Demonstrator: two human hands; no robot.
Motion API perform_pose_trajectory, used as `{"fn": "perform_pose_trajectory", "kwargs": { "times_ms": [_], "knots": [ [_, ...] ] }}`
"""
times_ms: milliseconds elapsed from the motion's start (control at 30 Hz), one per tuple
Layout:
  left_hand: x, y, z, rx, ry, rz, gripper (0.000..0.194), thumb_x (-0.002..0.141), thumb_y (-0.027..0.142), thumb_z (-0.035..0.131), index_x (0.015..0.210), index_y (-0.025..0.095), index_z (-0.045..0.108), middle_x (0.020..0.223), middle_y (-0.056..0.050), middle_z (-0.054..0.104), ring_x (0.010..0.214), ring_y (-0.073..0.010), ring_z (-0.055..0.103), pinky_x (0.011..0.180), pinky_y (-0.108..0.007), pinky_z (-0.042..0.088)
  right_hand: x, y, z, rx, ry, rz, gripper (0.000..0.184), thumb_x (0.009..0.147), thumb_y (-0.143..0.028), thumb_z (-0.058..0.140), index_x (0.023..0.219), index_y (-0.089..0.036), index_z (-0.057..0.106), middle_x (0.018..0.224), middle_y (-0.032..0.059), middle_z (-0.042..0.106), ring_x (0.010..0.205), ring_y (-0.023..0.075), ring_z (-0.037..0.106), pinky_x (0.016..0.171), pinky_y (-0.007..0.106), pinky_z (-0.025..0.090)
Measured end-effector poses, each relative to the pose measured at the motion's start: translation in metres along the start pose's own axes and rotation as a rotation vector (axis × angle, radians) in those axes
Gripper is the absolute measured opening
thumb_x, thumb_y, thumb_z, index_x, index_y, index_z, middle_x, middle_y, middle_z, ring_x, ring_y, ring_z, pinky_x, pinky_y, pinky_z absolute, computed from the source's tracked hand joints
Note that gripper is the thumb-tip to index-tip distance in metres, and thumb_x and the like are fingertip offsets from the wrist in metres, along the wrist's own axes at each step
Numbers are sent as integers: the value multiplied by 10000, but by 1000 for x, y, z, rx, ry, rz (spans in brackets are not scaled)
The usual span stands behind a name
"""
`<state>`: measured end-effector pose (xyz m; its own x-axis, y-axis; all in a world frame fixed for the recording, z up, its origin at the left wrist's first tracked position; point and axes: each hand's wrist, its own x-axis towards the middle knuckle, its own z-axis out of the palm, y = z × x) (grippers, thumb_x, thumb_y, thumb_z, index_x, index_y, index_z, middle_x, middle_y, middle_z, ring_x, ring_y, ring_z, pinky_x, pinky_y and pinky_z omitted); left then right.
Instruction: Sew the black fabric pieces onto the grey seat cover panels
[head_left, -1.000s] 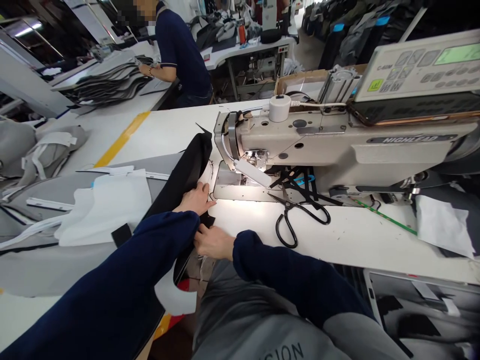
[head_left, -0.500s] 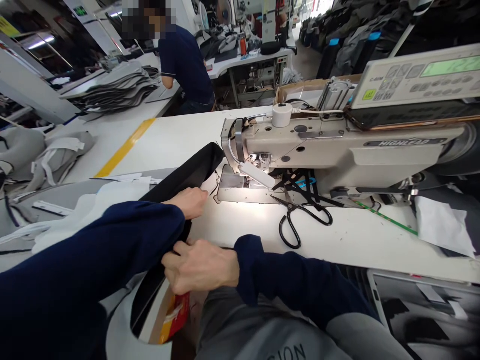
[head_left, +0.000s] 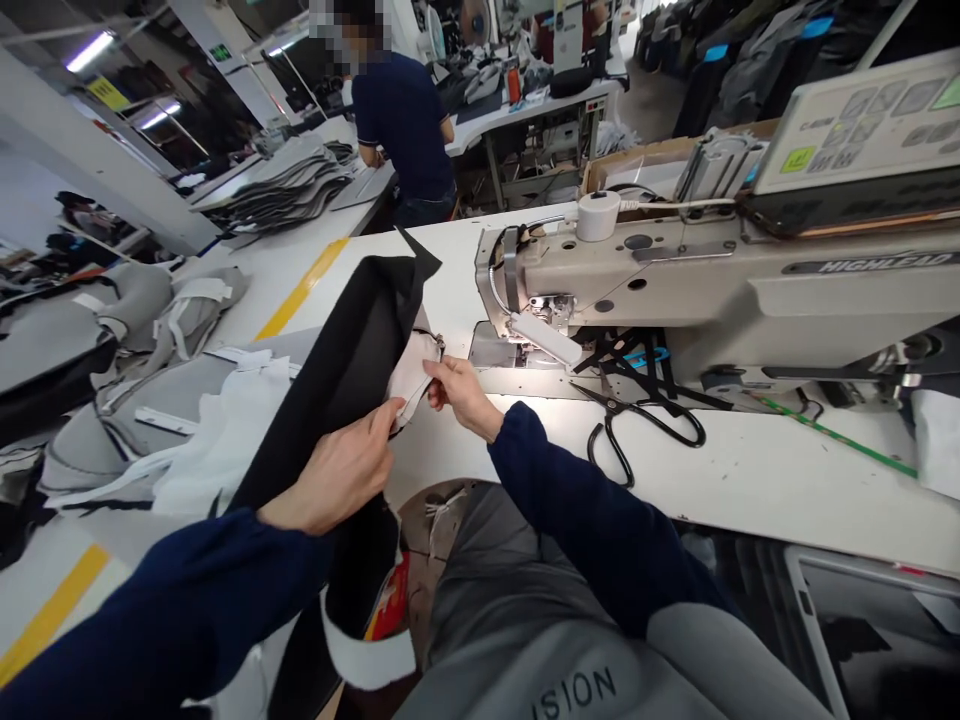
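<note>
A long black fabric piece [head_left: 322, 360] stands folded over the edge of the white table, with a white lining section [head_left: 411, 368] on its right side. My left hand [head_left: 339, 468] is closed on the piece, its fingertips at the lower edge of the white section. Just right of it, my right hand [head_left: 459, 392] pinches that same white edge between thumb and fingers. The sewing machine [head_left: 652, 280] stands beyond and to the right; the fabric is apart from its needle area. Black-handled scissors [head_left: 637, 412] lie on the table in front of the machine.
Grey and white sewn pieces [head_left: 187, 400] cover the table at left. A control box [head_left: 862, 130] sits above the machine. A co-worker in a dark shirt [head_left: 401, 125] is at another table, near stacked grey panels [head_left: 277, 190]. Yellow tape [head_left: 304, 287] crosses the tabletop.
My right hand has moved up and right from the lower fabric to the white edge. My left hand now grips lower, and the black fabric has turned to show its white section. The view has shifted left.
</note>
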<state>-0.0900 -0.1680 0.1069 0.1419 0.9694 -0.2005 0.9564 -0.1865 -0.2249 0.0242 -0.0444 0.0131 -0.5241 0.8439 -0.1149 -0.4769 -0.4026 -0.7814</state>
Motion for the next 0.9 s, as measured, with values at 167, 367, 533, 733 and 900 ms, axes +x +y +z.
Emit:
{"fn": "perform_pose_trajectory", "kwargs": {
  "times_ms": [167, 367, 533, 733, 900],
  "knots": [
    [2, 28, 34, 130, 174, -183, 493, 878, 149, 322, 1371, 135, 325, 1308, -157, 507, 1035, -244, 589, 628, -299, 514, -9, -9, 10, -239, 110, -201, 278, 818, -321, 511, 606, -208, 372, 373, -98, 402, 293, 69, 430, 311, 141, 280],
    [14, 24, 56, -111, 196, -126, 476, 789, 45, 337, 1242, 121, 461, 1137, -138, 583, 937, -215, 606, 758, -289, 477, -20, -21, -6, -941, 149, -471, 288, 883, -313, 419, 617, -204, 401, 491, -22, 498, 510, 139, 567, 504, 208, 372],
    [13, -2, 32, -660, -65, 55, 282, 686, 80, 352, 865, 157, 556, 671, 12, 519, 605, -129, 503, 585, -237, 376, -19, -23, -23, -1510, 110, -589, 215, 838, -249, 470, 650, -163, 530, 654, 85, 619, 659, 219, 602, 606, 277, 358],
    [28, -12, 20, -1039, -455, 174, 235, 601, 127, 383, 760, 140, 556, 682, 29, 515, 623, -111, 476, 554, -205, 337, -68, -13, -56, -984, -74, -492, 312, 958, -417, 386, 1099, -200, 561, 655, -14, 590, 491, 107, 546, 540, 222, 436],
    [37, -12, 27, -1080, -537, 183, 310, 583, 141, 384, 823, 134, 580, 714, 25, 528, 643, -117, 476, 569, -204, 350, -80, 13, -65, -661, -339, -44, 346, 875, -475, 536, 1089, -203, 552, 698, -14, 634, 551, 126, 633, 513, 215, 508]
  ]
}}
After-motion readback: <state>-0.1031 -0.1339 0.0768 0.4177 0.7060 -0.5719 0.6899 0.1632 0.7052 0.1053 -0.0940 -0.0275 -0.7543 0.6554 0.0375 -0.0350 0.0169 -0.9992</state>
